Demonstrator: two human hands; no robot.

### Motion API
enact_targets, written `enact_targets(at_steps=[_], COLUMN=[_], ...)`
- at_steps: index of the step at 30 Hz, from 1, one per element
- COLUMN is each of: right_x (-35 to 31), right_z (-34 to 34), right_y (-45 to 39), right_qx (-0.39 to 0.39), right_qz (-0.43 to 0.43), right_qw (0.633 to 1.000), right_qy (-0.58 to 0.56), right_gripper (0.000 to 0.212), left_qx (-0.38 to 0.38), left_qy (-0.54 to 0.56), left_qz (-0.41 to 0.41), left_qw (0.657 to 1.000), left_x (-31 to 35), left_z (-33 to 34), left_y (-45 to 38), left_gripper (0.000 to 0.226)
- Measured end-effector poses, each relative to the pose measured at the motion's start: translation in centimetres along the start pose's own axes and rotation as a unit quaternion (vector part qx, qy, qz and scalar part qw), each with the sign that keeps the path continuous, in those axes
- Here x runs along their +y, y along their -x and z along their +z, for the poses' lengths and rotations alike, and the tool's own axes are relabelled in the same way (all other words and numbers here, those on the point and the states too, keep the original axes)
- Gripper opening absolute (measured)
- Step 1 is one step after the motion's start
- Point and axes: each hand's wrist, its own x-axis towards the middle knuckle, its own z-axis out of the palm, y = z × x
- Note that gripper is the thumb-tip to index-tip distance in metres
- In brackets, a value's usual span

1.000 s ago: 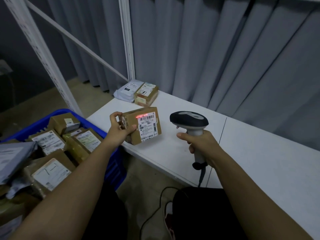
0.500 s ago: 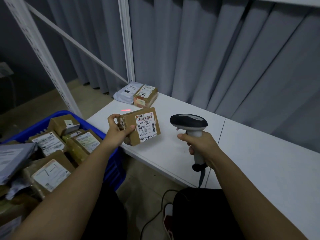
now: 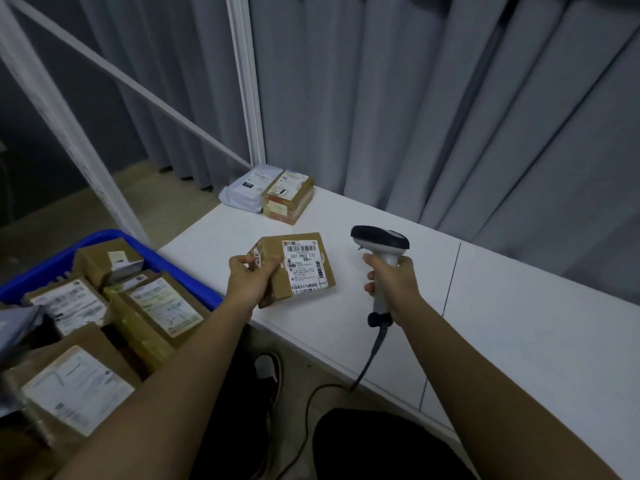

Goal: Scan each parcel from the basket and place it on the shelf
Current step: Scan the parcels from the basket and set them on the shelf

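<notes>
Head view: parcel point(image 3: 294, 268) lowered toward shelf point(image 3: 519, 323), scanner's point(image 3: 381, 251) red beam gone.

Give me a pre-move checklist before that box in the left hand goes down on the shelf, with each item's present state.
1. Grip: left hand holds the cardboard parcel by its left end, fingers curled round it: ok.
2. Label faces up and reads clearly: ok.
3. Scan registered: no red line shows on the label now, no confirmation visible: cannot tell.
4. Scanner out of the way: right hand grips it upright, apart from the parcel: ok.
5. Free space on the white shelf: bare surface beneath and right of the parcel: ok.
6. Placed parcels at the back corner stay apart from the drop spot: ok.
</notes>
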Motion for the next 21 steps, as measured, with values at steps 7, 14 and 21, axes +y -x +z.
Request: enact_targets(at_steps=[7, 14, 21], right_x=[2.5, 2.0, 2.5], right_z=[1.9, 6.7, 12.6], right_y=[-5.5, -7.5, -5.9], right_qx=[-0.037, -0.103, -0.205], right_qz=[0.058, 0.04, -0.034], right_qw=[0.996, 0.991, 0.975], right_qy=[-0.053, -0.074, -0.077], right_gripper=[0.032, 0.021, 0.026], left_qx=[-0.043, -0.088, -0.175], left_qy=[-0.035, -0.226, -0.092], left_qz=[-0.014, 0.196, 0.083], left_qw=[0.998, 0.95, 0.977], left_x=[-1.2, 0.4, 0.7], left_z=[4.3, 4.0, 2.4], left_y=[-7.0, -6.9, -6.2], left_gripper=[0.038, 0.033, 0.031])
